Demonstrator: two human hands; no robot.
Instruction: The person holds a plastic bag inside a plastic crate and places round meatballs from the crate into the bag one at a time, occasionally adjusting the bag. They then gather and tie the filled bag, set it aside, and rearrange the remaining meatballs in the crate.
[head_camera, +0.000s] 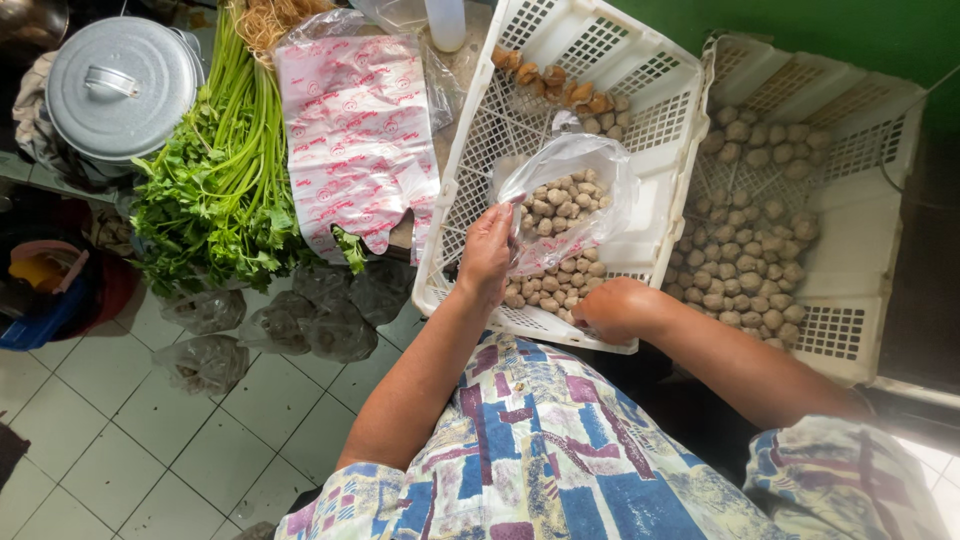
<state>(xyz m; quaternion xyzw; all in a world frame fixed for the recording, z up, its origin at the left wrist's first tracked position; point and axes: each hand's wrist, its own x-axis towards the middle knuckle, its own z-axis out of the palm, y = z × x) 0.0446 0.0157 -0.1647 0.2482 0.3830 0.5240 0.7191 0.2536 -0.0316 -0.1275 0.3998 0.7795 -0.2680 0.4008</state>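
— Pot lid first? What sits at the far left?

— A round grey metal pot (122, 88) with its lid on, up at the top corner. Just beside it lies a long bunch of leafy greens (215, 170), stems pointing away from the person. Next over is a flat stack of white plastic bags with red print (352, 140). On the tiled floor (120, 420) below the greens lie several filled clear bags, knotted (300, 320).

— And the hands?

— The person's left hand (487, 252) is closed on the rim of a clear plastic bag (572, 200), pinching its edge between the fingers and holding the mouth up. The bag is partly filled with small round beige meatballs (565, 197), and it hangs over the near white perforated crate (560, 150).

— The other hand?

— The right hand (612, 310) rests low at the crate's near edge, curled over a loose pile of the same balls. Whether it has any in its grasp cannot be told; the fingers are hidden beneath the hand.

— Anything at the back of that crate?

— A few browner, oblong fried pieces (560, 88) in its far corner.

— And to the right?

— A second white crate (850, 250), touching the first, with many more of the beige balls spread across its floor.
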